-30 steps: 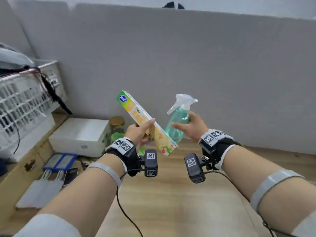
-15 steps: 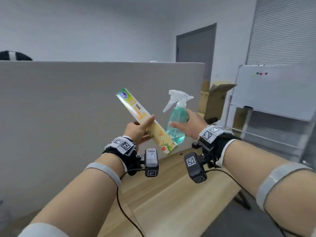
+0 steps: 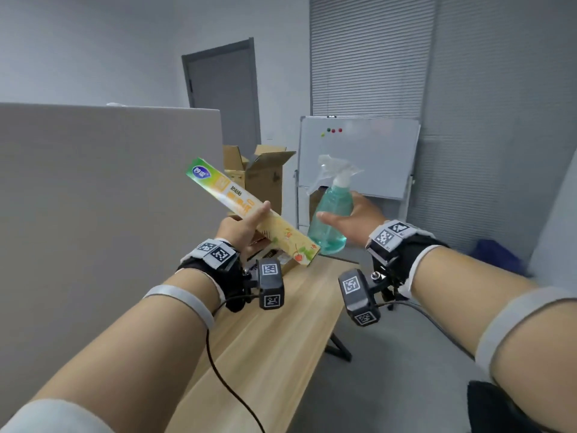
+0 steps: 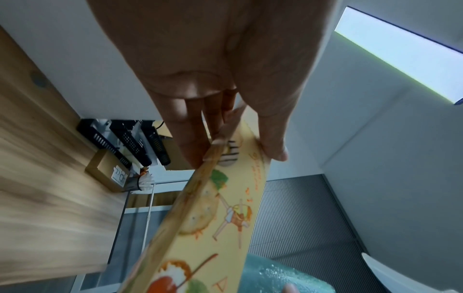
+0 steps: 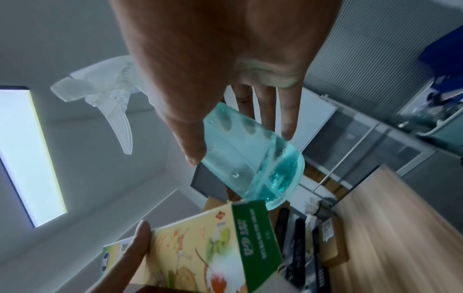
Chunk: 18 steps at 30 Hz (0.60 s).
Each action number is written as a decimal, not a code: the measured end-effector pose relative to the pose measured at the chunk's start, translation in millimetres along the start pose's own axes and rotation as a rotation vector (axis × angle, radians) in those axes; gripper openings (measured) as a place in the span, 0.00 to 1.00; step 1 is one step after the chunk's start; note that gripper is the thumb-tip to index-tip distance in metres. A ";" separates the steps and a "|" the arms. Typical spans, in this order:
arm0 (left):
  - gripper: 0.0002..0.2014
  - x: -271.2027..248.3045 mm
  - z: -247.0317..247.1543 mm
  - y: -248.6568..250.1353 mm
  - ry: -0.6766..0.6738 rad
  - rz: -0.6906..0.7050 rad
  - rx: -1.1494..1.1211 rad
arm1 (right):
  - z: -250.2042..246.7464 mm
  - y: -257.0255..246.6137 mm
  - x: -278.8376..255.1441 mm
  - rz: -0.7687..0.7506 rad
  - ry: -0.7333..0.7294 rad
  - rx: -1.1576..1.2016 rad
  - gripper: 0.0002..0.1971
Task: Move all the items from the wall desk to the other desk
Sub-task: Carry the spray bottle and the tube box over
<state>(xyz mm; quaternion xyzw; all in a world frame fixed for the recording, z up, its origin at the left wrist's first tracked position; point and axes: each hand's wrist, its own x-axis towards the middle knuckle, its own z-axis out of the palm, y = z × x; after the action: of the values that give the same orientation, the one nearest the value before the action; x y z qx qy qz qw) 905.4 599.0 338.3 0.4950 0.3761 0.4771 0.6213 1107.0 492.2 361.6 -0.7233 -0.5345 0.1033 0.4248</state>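
Note:
My left hand [image 3: 240,228] grips a long yellow-and-green box [image 3: 249,210], held aslant in the air with its green end up and to the left. In the left wrist view the fingers [image 4: 198,142] and thumb pinch the box [image 4: 213,218] across its width. My right hand [image 3: 352,218] holds a teal spray bottle [image 3: 331,210] with a clear trigger head, upright, just right of the box. The right wrist view shows thumb and fingers [image 5: 288,119] wrapped round the bottle [image 5: 250,158]. Both items hang above the far end of a wooden desk [image 3: 281,339].
A grey partition [image 3: 109,198] runs along the desk's left side. Small cardboard and dark items [image 4: 120,150] sit at the desk's far end. Beyond stand open cardboard boxes [image 3: 259,173], a whiteboard [image 3: 359,154], a grey door [image 3: 224,95] and shuttered cabinets.
The view has swung right, from the wall desk with its basket and white box to the desk end and the room beyond. Both hands keep their grips on box and bottle.

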 end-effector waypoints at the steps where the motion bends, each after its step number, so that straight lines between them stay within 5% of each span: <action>1: 0.23 12.2 9.1 -5.1 -0.013 -0.018 -0.010 | -3.9 8.8 9.1 0.009 0.005 -0.004 0.16; 14: 0.31 225.7 77.2 -78.3 -0.019 -0.123 -0.103 | 14.3 108.3 192.1 0.052 -0.005 -0.048 0.17; 18: 0.23 276.2 97.4 -112.9 -0.018 -0.191 -0.094 | 29.8 151.1 243.2 0.066 -0.044 -0.081 0.21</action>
<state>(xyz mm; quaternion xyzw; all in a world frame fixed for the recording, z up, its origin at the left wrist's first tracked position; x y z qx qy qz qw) 1094.2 834.4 251.9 0.4312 0.3932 0.4284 0.6899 1291.7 706.3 307.7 -0.7548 -0.5232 0.1117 0.3795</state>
